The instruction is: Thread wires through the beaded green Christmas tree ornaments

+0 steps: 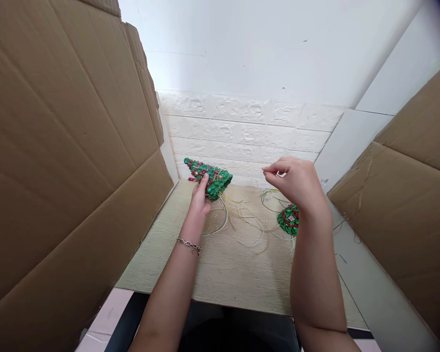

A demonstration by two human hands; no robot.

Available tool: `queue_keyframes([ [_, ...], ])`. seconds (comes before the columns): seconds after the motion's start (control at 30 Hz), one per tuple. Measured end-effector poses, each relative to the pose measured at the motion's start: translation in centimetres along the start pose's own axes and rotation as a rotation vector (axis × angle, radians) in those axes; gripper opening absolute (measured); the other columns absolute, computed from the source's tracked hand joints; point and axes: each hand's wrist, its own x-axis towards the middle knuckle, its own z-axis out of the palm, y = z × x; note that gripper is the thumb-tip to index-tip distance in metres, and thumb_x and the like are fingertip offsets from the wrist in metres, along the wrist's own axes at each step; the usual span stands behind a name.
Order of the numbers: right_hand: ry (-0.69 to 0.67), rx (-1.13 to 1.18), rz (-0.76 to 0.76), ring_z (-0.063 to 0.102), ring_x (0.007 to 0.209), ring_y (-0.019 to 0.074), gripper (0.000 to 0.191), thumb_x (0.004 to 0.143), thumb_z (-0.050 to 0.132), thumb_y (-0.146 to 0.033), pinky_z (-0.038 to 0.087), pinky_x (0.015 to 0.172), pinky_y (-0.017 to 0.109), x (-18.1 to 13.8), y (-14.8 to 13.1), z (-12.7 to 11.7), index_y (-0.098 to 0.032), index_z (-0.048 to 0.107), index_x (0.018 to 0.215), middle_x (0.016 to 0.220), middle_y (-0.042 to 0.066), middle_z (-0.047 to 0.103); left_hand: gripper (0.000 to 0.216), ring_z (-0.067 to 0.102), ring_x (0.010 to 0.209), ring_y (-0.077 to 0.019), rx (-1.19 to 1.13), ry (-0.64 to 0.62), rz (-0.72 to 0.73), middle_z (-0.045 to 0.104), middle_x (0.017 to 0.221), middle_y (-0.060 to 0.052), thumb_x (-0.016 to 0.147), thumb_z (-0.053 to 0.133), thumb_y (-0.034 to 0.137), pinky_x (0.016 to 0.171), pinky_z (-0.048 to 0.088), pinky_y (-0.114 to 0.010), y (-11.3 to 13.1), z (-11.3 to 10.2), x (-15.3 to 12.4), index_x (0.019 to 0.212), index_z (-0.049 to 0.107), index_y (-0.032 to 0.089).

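My left hand (201, 194) grips a small green beaded Christmas tree (207, 175) with red trim, held on its side above the table with its tip pointing left. My right hand (297, 183) is raised to the right of it, fingers pinched on a thin pale wire (247, 168) that runs back to the tree's base. A loose bundle of yellow, white and green wires (242, 215) trails from the tree onto the table. A second green and red beaded piece (289, 221) lies on the table under my right wrist, partly hidden by it.
A light wooden table (223, 269) stands against a white brick-pattern wall (249, 127). Large cardboard sheets stand on the left (58, 171) and on the right (407, 205). A silver bracelet (189, 245) circles my left wrist. The table's front edge is close to my body.
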Motion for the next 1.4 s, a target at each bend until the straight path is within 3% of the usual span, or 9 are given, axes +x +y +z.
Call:
queue_keyframes([
  [0.57,-0.132,-0.079,0.086,0.055,0.061,0.0149,0.02,0.069,0.051,-0.016,0.036,0.058,0.028,-1.1,-1.2,-1.4,-0.022,0.069,0.063,0.068,0.001,0.067,0.013,0.069,0.085,-0.0181,-0.001,0.016,0.034,0.073,0.084,-0.005,0.076,0.067,0.024,0.09,0.051,-0.032,0.1,0.3,-0.3,0.086,0.066,0.016],
  [0.73,-0.207,-0.131,0.102,0.049,0.056,0.0124,0.024,0.068,0.047,-0.013,0.031,0.054,0.027,-1.2,-2.3,-1.3,-0.021,0.068,0.059,0.06,0.0,0.062,0.023,0.068,0.076,-0.0162,0.048,0.023,0.094,0.072,0.086,-0.006,0.071,0.072,0.024,0.086,0.053,-0.034,-0.2,0.1,0.0,0.09,0.063,0.014],
  [1.0,-0.348,-0.217,0.146,0.039,0.053,0.0095,0.026,0.068,0.043,-0.011,0.024,0.051,0.025,-1.0,-3.7,-1.2,-0.019,0.066,0.061,0.06,-0.001,0.057,0.038,0.067,0.092,-0.022,0.087,0.111,0.174,0.069,0.095,-0.009,0.062,0.078,0.024,0.088,0.051,-0.04,-0.6,0.0,0.5,0.093,0.058,0.015],
  [1.4,-0.4,-0.347,0.086,0.05,0.064,0.0137,0.026,0.076,0.044,-0.01,0.024,0.053,0.027,-0.7,-5.3,0.3,-0.017,0.065,0.064,0.069,0.004,0.063,0.048,0.066,0.089,-0.0222,0.158,0.105,0.237,0.067,0.094,-0.007,0.055,0.082,0.023,0.086,0.05,-0.04,-1.1,0.2,0.2,0.094,0.054,0.017],
])
